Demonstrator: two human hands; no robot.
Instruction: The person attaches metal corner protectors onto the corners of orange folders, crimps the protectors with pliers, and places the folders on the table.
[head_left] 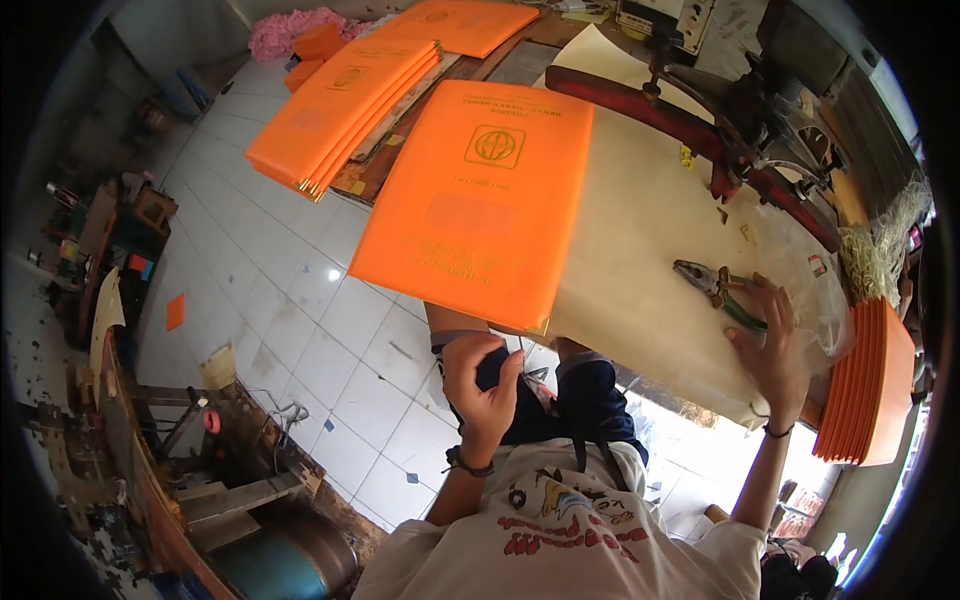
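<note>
Open desk paper (640, 270) between orange folder (480, 200) and pliers (715, 285); red-black metal press (735, 150) blocks far side.

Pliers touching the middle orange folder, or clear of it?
Apart. Head view: a bare strip of the tan sheet shows between the folder's right edge and the jaws of the pliers.

folder (470, 210) coloured orange, stamped with gold lettering | floor (345, 312) tiled in white, crossed by dark lines | white shirt (570, 500) printed with red lettering | pliers (720, 288) green-handled
</note>
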